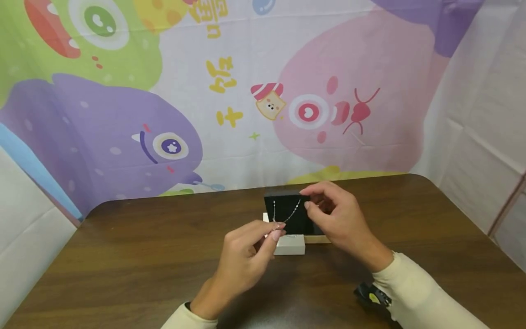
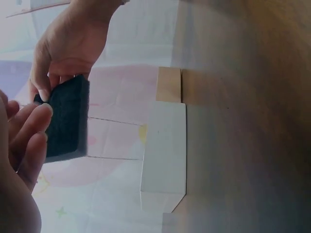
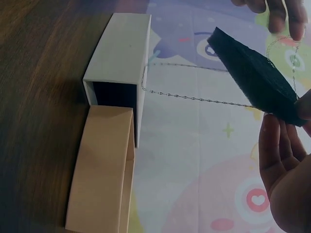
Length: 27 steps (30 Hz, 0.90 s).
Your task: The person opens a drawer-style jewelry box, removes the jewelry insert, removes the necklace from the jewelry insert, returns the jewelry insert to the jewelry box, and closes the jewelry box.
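A black foam jewellery pad (image 1: 286,204) is held up above the table, with a thin silver necklace (image 3: 199,100) strung on it. My right hand (image 1: 343,224) grips the pad by its right edge between thumb and fingers. In front of the pad, the thumb and fingertips of my left hand (image 1: 246,256) pinch the front loop of the chain. Behind the pad, two strands of the necklace reach down to a small white box sleeve (image 3: 119,46). From the sleeve's open end sticks out a tan cardboard drawer (image 3: 99,170). The left fingertips hide part of the chain.
Both boxes stand on a dark brown wooden table (image 1: 123,256) with rounded far corners. A cloth with cartoon monsters (image 1: 242,160) hangs behind it. A black strapped device (image 1: 371,297) is by the right sleeve.
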Motion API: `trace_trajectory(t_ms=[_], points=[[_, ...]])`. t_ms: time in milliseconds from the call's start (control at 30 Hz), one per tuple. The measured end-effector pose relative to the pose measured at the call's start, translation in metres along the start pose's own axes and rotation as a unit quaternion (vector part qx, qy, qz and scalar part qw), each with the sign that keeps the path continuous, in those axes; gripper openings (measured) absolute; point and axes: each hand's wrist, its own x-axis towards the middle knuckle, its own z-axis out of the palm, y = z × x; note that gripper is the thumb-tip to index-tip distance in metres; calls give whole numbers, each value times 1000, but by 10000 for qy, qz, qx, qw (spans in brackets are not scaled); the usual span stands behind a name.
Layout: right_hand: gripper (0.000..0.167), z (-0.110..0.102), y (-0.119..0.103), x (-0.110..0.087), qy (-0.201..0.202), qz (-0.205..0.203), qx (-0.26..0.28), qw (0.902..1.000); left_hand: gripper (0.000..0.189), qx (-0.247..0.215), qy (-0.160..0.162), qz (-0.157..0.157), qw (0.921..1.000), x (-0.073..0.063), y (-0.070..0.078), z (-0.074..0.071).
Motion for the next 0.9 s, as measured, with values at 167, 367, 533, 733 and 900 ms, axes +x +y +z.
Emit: trace_trajectory(t_ms=[167,367,533,733,900], points=[[30,-1,0,0,-90,-69,80,9999,20,-88,315,110,9994,3,2,-1],[31,0,1,1,-292,-177,92,9994,20,-262,412,260,9985,5,2,-2],[31,0,1,1,-413,-274,28,9988,17,-257,504,259,9981,6,2,-4],[33,1,0,0,-446,-325,-71,9985,19,-230,611,124,9978,6,0,-6],[35,2,-1,-1,-415,-249,-129,9987,19,-36,742,58,9972,6,-1,-8]])
